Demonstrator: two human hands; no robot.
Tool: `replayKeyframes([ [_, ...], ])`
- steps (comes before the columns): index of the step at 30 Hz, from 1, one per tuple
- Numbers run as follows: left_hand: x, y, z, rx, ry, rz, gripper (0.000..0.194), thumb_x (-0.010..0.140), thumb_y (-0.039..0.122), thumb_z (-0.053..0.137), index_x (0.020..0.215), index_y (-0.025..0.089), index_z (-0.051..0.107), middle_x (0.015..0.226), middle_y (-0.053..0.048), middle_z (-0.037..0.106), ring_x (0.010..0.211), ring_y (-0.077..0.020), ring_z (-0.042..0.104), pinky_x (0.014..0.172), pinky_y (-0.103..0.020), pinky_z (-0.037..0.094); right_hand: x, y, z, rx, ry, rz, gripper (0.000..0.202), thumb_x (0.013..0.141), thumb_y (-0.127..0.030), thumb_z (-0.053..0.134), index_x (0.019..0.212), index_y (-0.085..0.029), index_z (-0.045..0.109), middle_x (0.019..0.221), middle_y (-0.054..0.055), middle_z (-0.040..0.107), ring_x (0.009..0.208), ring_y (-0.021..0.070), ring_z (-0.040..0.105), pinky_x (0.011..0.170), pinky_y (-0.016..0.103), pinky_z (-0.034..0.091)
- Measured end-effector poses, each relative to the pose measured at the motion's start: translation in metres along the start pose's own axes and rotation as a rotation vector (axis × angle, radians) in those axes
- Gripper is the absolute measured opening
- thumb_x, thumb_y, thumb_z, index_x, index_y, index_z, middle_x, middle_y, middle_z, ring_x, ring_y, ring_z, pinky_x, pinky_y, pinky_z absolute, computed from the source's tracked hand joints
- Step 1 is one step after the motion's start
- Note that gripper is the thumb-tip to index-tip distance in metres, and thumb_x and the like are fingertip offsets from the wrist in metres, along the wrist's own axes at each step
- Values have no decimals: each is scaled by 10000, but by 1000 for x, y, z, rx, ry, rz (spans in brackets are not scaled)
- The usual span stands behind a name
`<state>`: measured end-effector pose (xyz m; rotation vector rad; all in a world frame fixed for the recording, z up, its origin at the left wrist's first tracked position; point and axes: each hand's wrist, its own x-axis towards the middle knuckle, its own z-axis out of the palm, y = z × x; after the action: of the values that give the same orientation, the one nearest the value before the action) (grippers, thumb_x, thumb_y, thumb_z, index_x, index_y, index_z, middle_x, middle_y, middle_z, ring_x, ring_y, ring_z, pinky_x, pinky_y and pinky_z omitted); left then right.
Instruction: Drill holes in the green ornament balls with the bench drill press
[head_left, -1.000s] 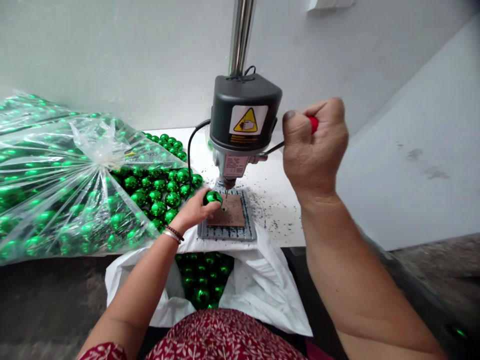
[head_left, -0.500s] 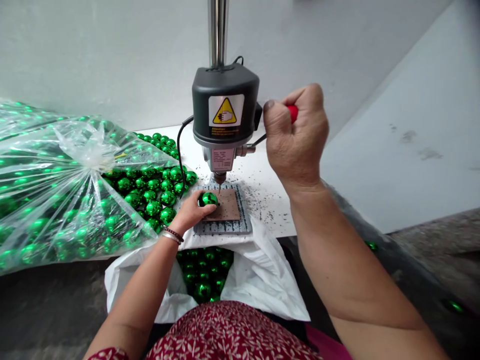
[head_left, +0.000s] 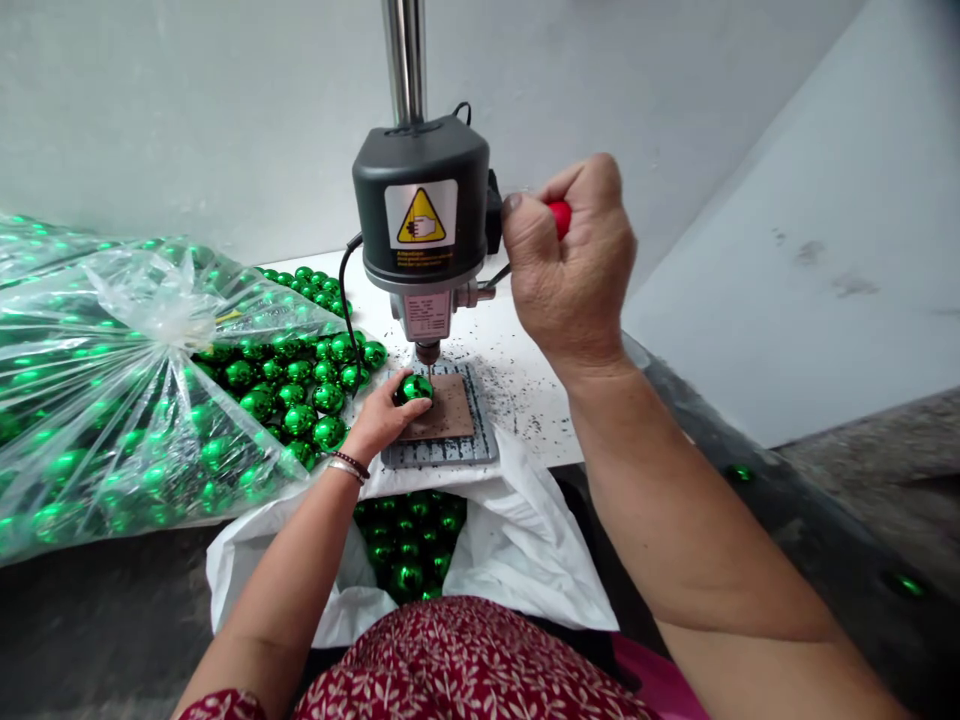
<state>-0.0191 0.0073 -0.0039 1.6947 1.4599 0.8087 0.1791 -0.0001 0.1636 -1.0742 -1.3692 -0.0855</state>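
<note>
My left hand (head_left: 381, 415) pinches a shiny green ball (head_left: 415, 387) over the brown board (head_left: 454, 418) on the drill press's slotted grey base (head_left: 486, 440). The thin bit (head_left: 430, 369) points down close beside the ball's upper right; whether it touches I cannot tell. My right hand (head_left: 574, 265) is wrapped round the red-knobbed feed lever (head_left: 561, 218) on the right side of the drill press (head_left: 420, 210). A yellow warning label is on the black motor housing.
Loose green balls (head_left: 300, 418) lie left of the base, by a tied clear bag (head_left: 161, 330) full of them. An open white sack (head_left: 525, 560) with more balls hangs at the table's front. Dark shavings are scattered over the white table (head_left: 551, 440). A black cord (head_left: 343, 300) loops down.
My left hand has brought the ball slightly up and closer to the bit. My right hand stays on the lever. The whole view has shifted a little.
</note>
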Motion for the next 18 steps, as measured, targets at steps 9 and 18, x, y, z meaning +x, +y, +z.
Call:
replayKeyframes([
  [9,-3,7,2,44,-33,10,657,722,389,740,1333,196,597,1124,-38,715,1024,-224,649,982,-349,487,-2,6,0,17,-16,-53,272,923,-402,489,787,-219,341,701,-40,395,643,67,410,698,248,413],
  [18,0,17,4,73,-76,33,686,699,321,757,1343,162,584,1197,-76,696,1097,-251,634,1025,-365,464,-1,-1,-3,-18,-30,15,263,905,-355,516,782,-215,331,679,-57,370,625,55,341,686,220,366],
])
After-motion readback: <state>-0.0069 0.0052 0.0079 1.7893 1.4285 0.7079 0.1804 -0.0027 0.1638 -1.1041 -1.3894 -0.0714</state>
